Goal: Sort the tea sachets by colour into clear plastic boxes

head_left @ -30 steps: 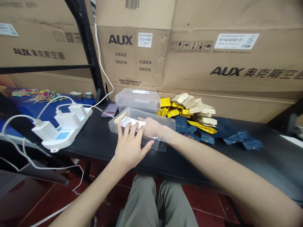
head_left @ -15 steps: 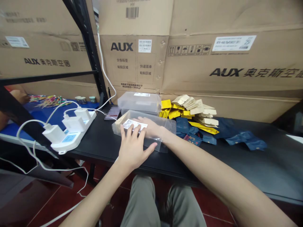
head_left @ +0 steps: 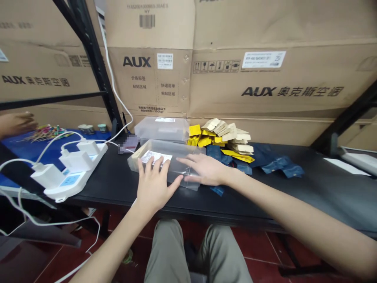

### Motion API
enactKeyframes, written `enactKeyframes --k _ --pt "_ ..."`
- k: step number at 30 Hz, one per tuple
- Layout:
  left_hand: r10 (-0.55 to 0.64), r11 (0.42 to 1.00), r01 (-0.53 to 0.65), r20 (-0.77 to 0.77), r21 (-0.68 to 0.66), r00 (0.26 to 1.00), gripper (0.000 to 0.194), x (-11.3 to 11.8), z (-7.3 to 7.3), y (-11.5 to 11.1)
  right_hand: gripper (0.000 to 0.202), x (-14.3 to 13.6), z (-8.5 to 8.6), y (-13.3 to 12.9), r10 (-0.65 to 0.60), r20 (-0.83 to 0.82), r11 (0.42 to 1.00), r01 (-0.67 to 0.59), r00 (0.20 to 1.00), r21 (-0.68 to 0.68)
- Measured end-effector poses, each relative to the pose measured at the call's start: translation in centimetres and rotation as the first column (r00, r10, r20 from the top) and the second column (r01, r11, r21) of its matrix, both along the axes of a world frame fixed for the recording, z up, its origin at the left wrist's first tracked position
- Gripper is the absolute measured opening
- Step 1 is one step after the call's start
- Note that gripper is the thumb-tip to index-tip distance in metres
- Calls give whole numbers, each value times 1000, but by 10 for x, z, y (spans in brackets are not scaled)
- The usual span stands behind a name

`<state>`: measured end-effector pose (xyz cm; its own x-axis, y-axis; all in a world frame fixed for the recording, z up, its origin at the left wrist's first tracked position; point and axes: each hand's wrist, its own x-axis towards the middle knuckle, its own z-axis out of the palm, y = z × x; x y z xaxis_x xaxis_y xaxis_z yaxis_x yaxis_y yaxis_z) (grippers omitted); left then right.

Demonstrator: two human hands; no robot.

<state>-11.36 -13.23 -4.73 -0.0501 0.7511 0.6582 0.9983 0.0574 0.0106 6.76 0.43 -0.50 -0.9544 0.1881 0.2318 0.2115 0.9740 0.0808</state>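
Observation:
A clear plastic box (head_left: 176, 151) with a white printed label (head_left: 150, 156) lies on its side on the black table, a beige packet (head_left: 134, 162) showing inside its left end. My left hand (head_left: 154, 186) rests on the box's near side with fingers spread over the label's lower edge. At the box's right end is my right hand (head_left: 206, 169), fingers stretched out by the opening and nothing gripped in them. Behind stands a second frosted plastic box (head_left: 161, 129). Yellow packets (head_left: 206, 140), beige packets (head_left: 232, 131) and dark blue packets (head_left: 272, 163) are heaped to the right.
On the left, a white power strip (head_left: 78, 173) holds several plugged-in chargers with trailing white cables. Another person's hand (head_left: 17, 124) is above colourful sticks (head_left: 48, 133) on a blue surface. Cardboard (head_left: 218, 86) walls the back; a black post (head_left: 103, 78) rises at left.
My right hand has drawn out of the box to the right, its fingers now at the opening. My left hand stays on the box. The view has shifted rightward.

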Motion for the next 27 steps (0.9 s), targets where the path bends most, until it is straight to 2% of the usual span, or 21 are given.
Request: enactKeyframes --k 5,8,10,13,15,17,20,24,27 --pt "8 1000 -8 -6 -12 1000 59 1 2 0 67 35 0 -1 11 -69 1000 -9 998 30" --pt "14 1000 -15 -16 -21 1000 58 1 2 0 50 47 -4 14 -27 -244 997 44 969 63" --pt "15 999 -16 -31 -33 999 58 1 2 0 42 53 -5 24 -99 -427 990 132 899 49" --pt "12 999 -15 -48 -44 999 58 1 2 0 39 58 -6 32 -201 -657 971 234 727 -38" --pt "13 999 -15 -55 -44 998 58 1 1 0 35 62 -5 34 -253 -710 959 268 657 -94" --pt "19 999 -22 -65 -41 998 59 0 1 0 33 69 -4 37 -323 -709 937 317 626 -147" --pt "28 999 -32 -79 -44 996 60 0 0 0 32 85 -3 47 -476 -688 858 460 548 -227" --pt "28 998 -32 -90 -46 996 61 -1 -1 0 24 112 -4 66 -620 -671 706 662 406 -251" --pt "28 998 -32 -89 -49 996 61 -1 -2 0 19 125 -5 74 -704 -636 590 759 317 -274"
